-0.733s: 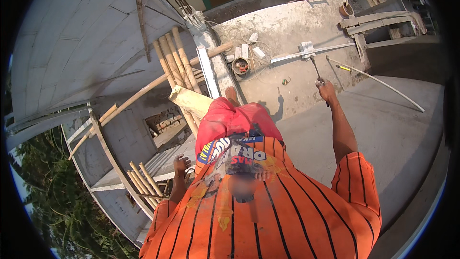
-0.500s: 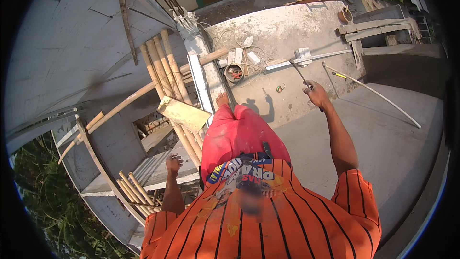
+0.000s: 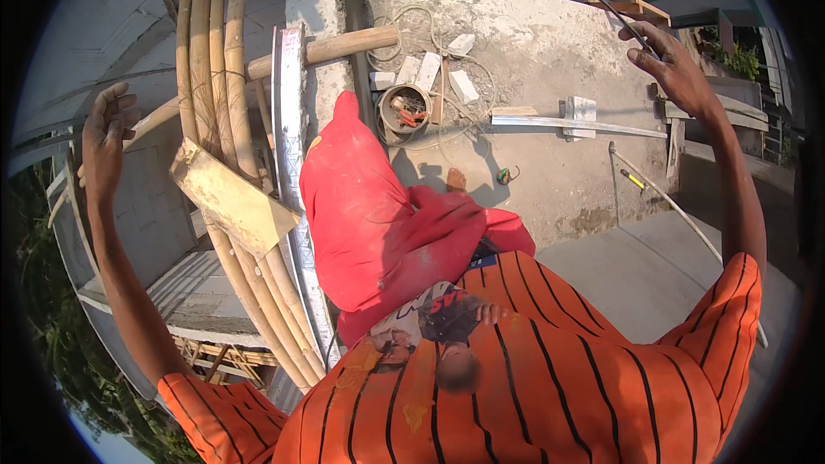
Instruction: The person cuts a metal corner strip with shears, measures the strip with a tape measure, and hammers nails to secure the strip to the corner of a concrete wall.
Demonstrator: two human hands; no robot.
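My right hand [image 3: 673,67], raised at the upper right, is closed around a long thin dark rod with a pale, wider end [image 3: 601,0]. The rod points up and left; its exact kind is unclear. My left hand [image 3: 107,133] is lifted at the far left beside a bamboo pole, fingers apart and loosely bent, nothing visible in it. Between my arms, a bundle of bamboo poles [image 3: 215,60] stands left of a long metal-looking strip [image 3: 290,163] along the ledge. A yellowish board [image 3: 234,198] lies across the bamboo. One knee in red trousers is raised near the strip.
A bucket [image 3: 384,126] with tools stands by white blocks [image 3: 428,71] and a looped hose [image 3: 434,19]. A straight metal bar [image 3: 584,124] passes by another white block [image 3: 581,112]. A pale pole [image 3: 679,210] leans at right. Beyond the ledge at left is a drop.
Both my hands have risen and spread outward, the right still holding the rod. My body has moved toward the ledge, with one leg lifted forward beside the metal-looking strip.
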